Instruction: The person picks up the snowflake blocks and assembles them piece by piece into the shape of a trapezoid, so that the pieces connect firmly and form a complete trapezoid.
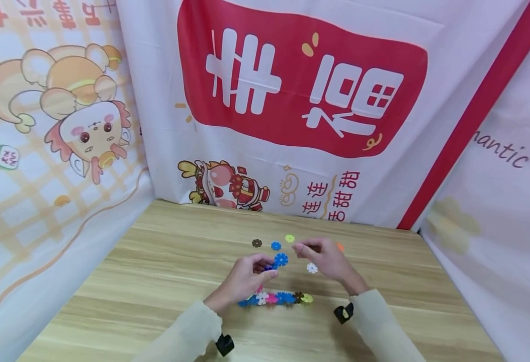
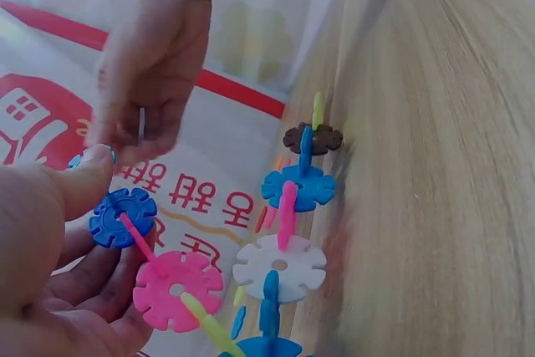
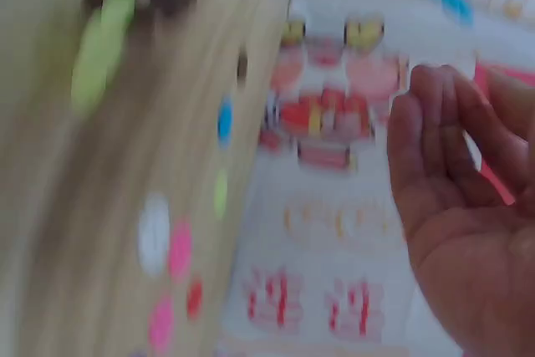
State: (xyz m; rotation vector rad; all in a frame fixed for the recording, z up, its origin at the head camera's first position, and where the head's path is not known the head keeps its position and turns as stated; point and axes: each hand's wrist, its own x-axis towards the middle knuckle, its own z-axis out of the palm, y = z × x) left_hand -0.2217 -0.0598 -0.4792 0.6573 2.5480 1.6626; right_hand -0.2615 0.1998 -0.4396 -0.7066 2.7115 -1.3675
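Observation:
My left hand [image 1: 247, 276] pinches a linked string of notched plastic snowflake discs above the table. At its upper end is a blue disc [image 1: 281, 259]; a dark blue disc [image 2: 123, 217] and a pink disc [image 2: 177, 290] follow, with a yellow one slotted on below. My right hand [image 1: 326, 257] hovers just to the right, apart from the string. Its fingers are loosely bent, with nothing visible in them in the right wrist view. Beneath the left hand, a longer chain of discs [image 1: 271, 298] lies on the table in blue, white, pink, brown and yellow.
Loose discs lie beyond the hands: brown [image 1: 257, 243], light blue [image 1: 276, 246], yellow-green [image 1: 289, 238], white [image 1: 312, 268] and orange [image 1: 340, 247], partly behind the right hand. Printed cloth [image 1: 156, 125] hangs around the back and sides of the wooden table [image 1: 134, 266].

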